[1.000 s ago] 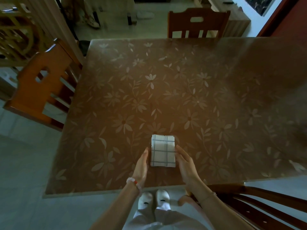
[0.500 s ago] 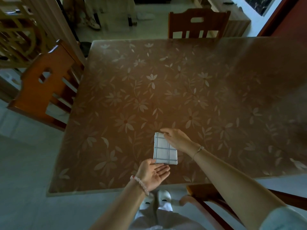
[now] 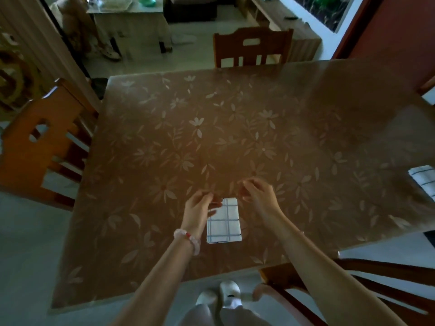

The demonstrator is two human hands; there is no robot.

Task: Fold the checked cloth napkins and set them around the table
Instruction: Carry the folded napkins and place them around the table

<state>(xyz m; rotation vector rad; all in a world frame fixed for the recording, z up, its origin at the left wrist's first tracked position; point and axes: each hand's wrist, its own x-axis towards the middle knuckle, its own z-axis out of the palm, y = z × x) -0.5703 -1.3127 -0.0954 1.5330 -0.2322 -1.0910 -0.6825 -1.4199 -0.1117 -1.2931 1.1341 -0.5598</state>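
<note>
Person is standing at the near edge of the table (image 3: 146,231). The folded napkin (image 3: 224,222) is lying flat just in from that edge, long side running away from them.

The left hand (image 3: 199,208) is sitting at the napkin's far-left corner, fingers curled and tips overlapping the cloth. Cannot tell if they are pinching or only touching. The right hand (image 3: 257,196) is hovering just past the far-right corner, fingers curled in, thumb meeting forefinger. Nothing is showing in them, and the frame is blurring there.

Looks like they are squaring up the fold at this seat. Doing it well:
- flattening the fingers and pressing the layers down
- keeping the long edges parallel to the table side
- lifting straight off so the top layer isn't dragging; the table cover is looking glossy, so it's likely slippery

Counts:
- Napkins: two. This one, plus a second napkin (image 3: 423,184) lying at the table's right side, cut off by the frame.
- Chairs: three clear, namely the left chair (image 3: 35,147), the far chair (image 3: 251,50) and the near-right chair (image 3: 353,278). The sliver at the far right is possibly a fourth.
- One bracelet (image 3: 188,238), on the left wrist.
</note>
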